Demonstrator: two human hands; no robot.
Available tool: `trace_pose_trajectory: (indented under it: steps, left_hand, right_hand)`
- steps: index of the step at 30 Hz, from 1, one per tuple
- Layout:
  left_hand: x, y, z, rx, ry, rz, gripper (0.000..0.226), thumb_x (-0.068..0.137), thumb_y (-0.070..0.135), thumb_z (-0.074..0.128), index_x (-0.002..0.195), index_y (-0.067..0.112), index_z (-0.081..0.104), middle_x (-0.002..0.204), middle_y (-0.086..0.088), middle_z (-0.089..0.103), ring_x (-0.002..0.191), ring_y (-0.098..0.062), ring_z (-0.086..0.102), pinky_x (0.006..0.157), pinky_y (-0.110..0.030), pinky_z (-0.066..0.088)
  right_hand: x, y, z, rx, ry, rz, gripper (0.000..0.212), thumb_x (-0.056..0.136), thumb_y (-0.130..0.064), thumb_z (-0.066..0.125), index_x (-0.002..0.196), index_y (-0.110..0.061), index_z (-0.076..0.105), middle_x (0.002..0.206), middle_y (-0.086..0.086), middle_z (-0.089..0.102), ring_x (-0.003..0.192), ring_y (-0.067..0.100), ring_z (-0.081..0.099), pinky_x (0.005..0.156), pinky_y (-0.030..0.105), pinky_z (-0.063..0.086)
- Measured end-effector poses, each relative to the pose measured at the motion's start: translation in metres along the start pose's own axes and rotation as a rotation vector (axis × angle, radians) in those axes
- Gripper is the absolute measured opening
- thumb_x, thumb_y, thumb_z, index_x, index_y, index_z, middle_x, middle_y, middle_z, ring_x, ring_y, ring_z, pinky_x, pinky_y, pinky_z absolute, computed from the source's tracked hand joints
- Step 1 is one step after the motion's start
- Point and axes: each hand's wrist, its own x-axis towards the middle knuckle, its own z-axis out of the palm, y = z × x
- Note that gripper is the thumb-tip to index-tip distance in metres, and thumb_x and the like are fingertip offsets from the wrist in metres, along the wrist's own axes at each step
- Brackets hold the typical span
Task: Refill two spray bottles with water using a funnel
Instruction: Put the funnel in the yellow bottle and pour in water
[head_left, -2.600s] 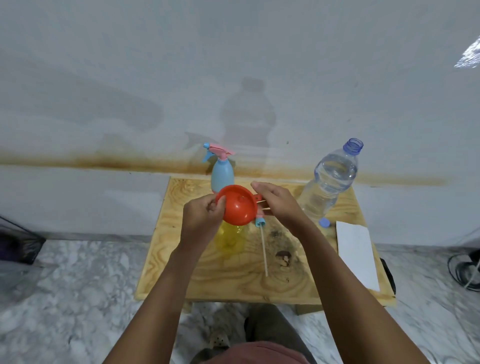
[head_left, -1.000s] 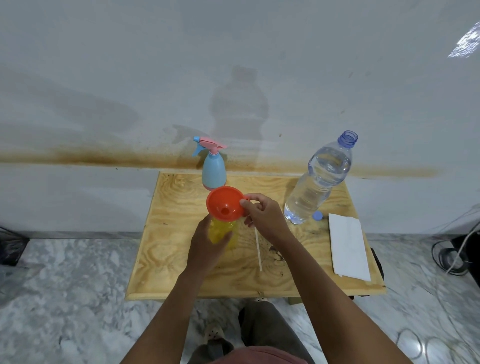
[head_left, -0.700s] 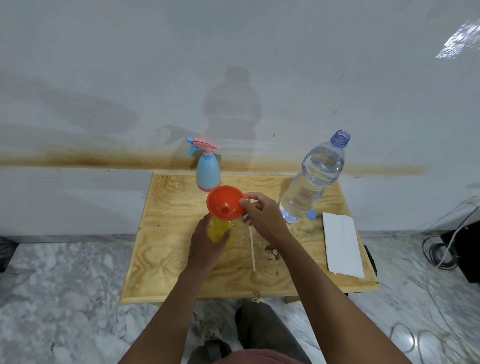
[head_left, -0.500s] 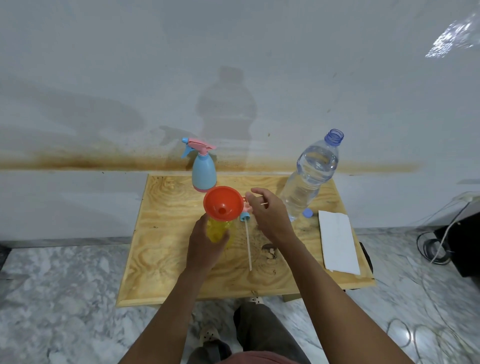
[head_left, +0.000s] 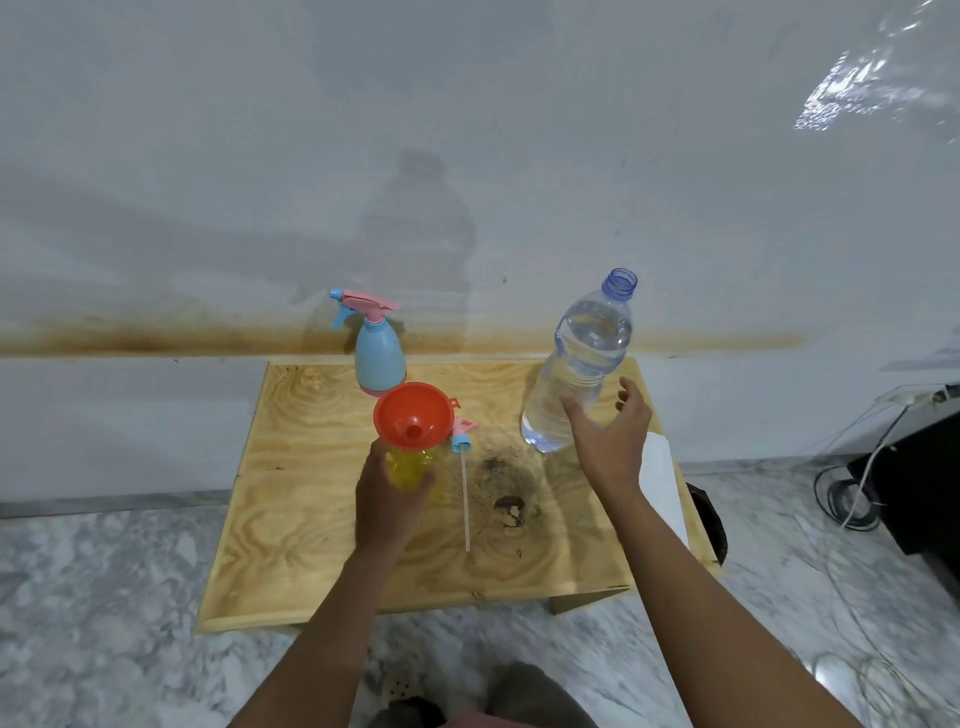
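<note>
The left hand (head_left: 387, 499) grips the yellow spray bottle (head_left: 410, 465) to steady it under the orange funnel (head_left: 414, 414) seated in its neck (its removed sprayer head (head_left: 462, 439) lies just right of that hand), while the right hand (head_left: 613, 441), fingers spread and empty, nears the uncapped water bottle (head_left: 579, 371), apparently to pour.

Plywood bench (head_left: 291, 519) sits mid-frame with a dark burnt-looking stain (head_left: 506, 480) near its center. White paper sheet (head_left: 662, 480) at its right edge. Tangled cables (head_left: 852, 493) on the marble floor (head_left: 104, 597), far right.
</note>
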Motion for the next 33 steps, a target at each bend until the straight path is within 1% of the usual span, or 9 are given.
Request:
trace_pose_trajectory:
  steps: [3, 6, 8, 10, 13, 15, 20, 24, 33]
  left_hand:
    - [-0.002, 0.008, 0.004, -0.030, 0.011, -0.006, 0.057, 0.083, 0.025, 0.079, 0.131, 0.024, 0.049, 0.110, 0.009, 0.058, 0.102, -0.011, 0.053, 0.078, -0.025, 0.042]
    - [-0.003, 0.012, 0.008, -0.088, -0.004, -0.018, 0.055, 0.083, 0.022, 0.079, 0.123, 0.039, 0.046, 0.108, 0.017, 0.058, 0.103, -0.006, 0.052, 0.076, -0.018, 0.041]
    - [-0.003, 0.012, 0.011, -0.111, -0.001, -0.014, 0.058, 0.084, 0.021, 0.079, 0.125, 0.041, 0.044, 0.110, 0.025, 0.056, 0.107, -0.007, 0.052, 0.081, -0.023, 0.043]
    - [-0.004, 0.010, 0.014, -0.122, 0.011, -0.013, 0.062, 0.084, 0.020, 0.080, 0.131, 0.038, 0.044, 0.112, 0.029, 0.053, 0.112, -0.007, 0.050, 0.088, -0.028, 0.043]
    - [-0.005, 0.011, 0.016, -0.127, 0.017, -0.042, 0.069, 0.084, 0.021, 0.080, 0.141, 0.032, 0.044, 0.121, 0.019, 0.053, 0.118, -0.007, 0.047, 0.093, -0.029, 0.043]
    - [-0.004, 0.011, 0.018, -0.133, 0.022, -0.064, 0.069, 0.084, 0.020, 0.080, 0.142, 0.031, 0.044, 0.122, 0.017, 0.053, 0.119, -0.006, 0.046, 0.093, -0.029, 0.042]
    - [-0.003, 0.012, 0.021, -0.135, 0.039, -0.106, 0.072, 0.082, 0.021, 0.081, 0.143, 0.030, 0.044, 0.128, 0.016, 0.053, 0.123, -0.006, 0.046, 0.096, -0.030, 0.042]
    - [-0.004, 0.014, 0.022, -0.142, 0.054, -0.115, 0.069, 0.082, 0.018, 0.081, 0.141, 0.027, 0.047, 0.122, 0.016, 0.056, 0.117, -0.005, 0.049, 0.093, -0.026, 0.041]
    - [-0.004, 0.006, 0.020, -0.163, 0.041, -0.109, 0.069, 0.081, 0.020, 0.083, 0.141, 0.027, 0.049, 0.132, 0.009, 0.060, 0.127, -0.008, 0.050, 0.095, -0.025, 0.044]
  right_hand:
    - [0.024, 0.000, -0.007, 0.055, -0.104, -0.047, 0.093, 0.077, -0.051, 0.080, 0.151, -0.019, 0.033, 0.151, 0.003, 0.038, 0.137, 0.017, 0.040, 0.108, 0.037, 0.040]
    - [0.043, -0.002, -0.011, 0.124, -0.212, -0.148, 0.070, 0.075, -0.045, 0.083, 0.133, -0.024, 0.051, 0.129, -0.008, 0.056, 0.119, 0.005, 0.054, 0.096, 0.027, 0.046]
    - [0.051, -0.002, -0.012, 0.171, -0.273, -0.164, 0.067, 0.070, -0.050, 0.084, 0.126, -0.025, 0.056, 0.121, -0.011, 0.061, 0.113, 0.003, 0.058, 0.086, 0.021, 0.046]
    - [0.059, 0.000, -0.013, 0.204, -0.311, -0.162, 0.073, 0.064, -0.056, 0.084, 0.125, -0.027, 0.056, 0.121, -0.011, 0.064, 0.113, 0.006, 0.061, 0.087, 0.023, 0.049]
    - [0.070, 0.004, -0.012, 0.233, -0.390, -0.167, 0.072, 0.062, -0.050, 0.089, 0.125, -0.034, 0.056, 0.120, -0.015, 0.066, 0.111, 0.005, 0.063, 0.092, 0.033, 0.054]
    - [0.076, 0.005, -0.009, 0.246, -0.423, -0.183, 0.074, 0.062, -0.047, 0.092, 0.125, -0.034, 0.056, 0.119, -0.013, 0.067, 0.110, 0.007, 0.065, 0.094, 0.039, 0.056]
    - [0.082, 0.007, 0.003, 0.243, -0.340, -0.226, 0.078, 0.061, -0.049, 0.092, 0.126, -0.028, 0.055, 0.117, -0.009, 0.069, 0.108, 0.010, 0.067, 0.094, 0.045, 0.056]
    - [0.084, 0.008, 0.014, 0.266, -0.310, -0.225, 0.088, 0.057, -0.055, 0.091, 0.131, -0.026, 0.054, 0.120, -0.007, 0.068, 0.113, 0.012, 0.065, 0.098, 0.042, 0.054]
    - [0.081, 0.008, 0.017, 0.238, -0.202, -0.338, 0.080, 0.063, -0.047, 0.085, 0.129, -0.013, 0.057, 0.114, 0.000, 0.070, 0.105, 0.015, 0.068, 0.091, 0.040, 0.057]
